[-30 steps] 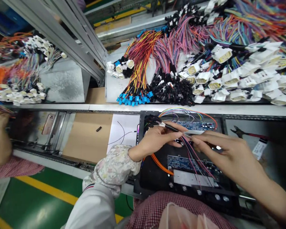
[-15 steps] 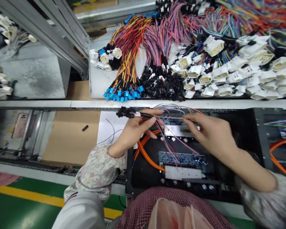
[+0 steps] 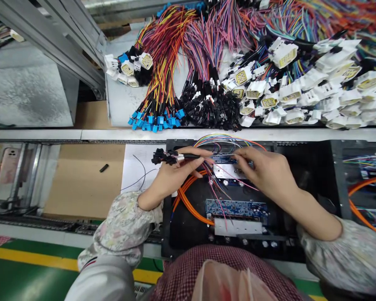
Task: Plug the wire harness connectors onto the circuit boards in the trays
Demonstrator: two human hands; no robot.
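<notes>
My left hand point(image 3: 178, 169) is closed round a small bundle of wire harnesses point(image 3: 167, 157). Their black connectors stick out to the left, and loose pink and dark wires hang down to the right. Across from it my right hand point(image 3: 260, 167) pinches the end of a thin wire stretched from the bundle. Below both hands lies a black housing point(image 3: 188, 238) with an upper blue circuit board partly covered by the hands. A lower blue circuit board point(image 3: 235, 207) shows in full beside a metal plate point(image 3: 238, 228). Orange cables point(image 3: 188, 200) curve along the housing's left side.
Bundles of wires with blue connectors point(image 3: 156, 121), black connectors point(image 3: 209, 104) and white connectors point(image 3: 288, 94) fill the shelf behind. Left of the housing are a paper sheet point(image 3: 134, 167), cardboard point(image 3: 81, 184), a short black piece point(image 3: 104, 168) and a phone point(image 3: 8, 165). Another housing point(image 3: 341, 175) stands at right.
The view has shifted slightly, so the scene sits a little further left. My right hand has come a little closer to my left, and the hanging wires have swung. Both grips stay.
</notes>
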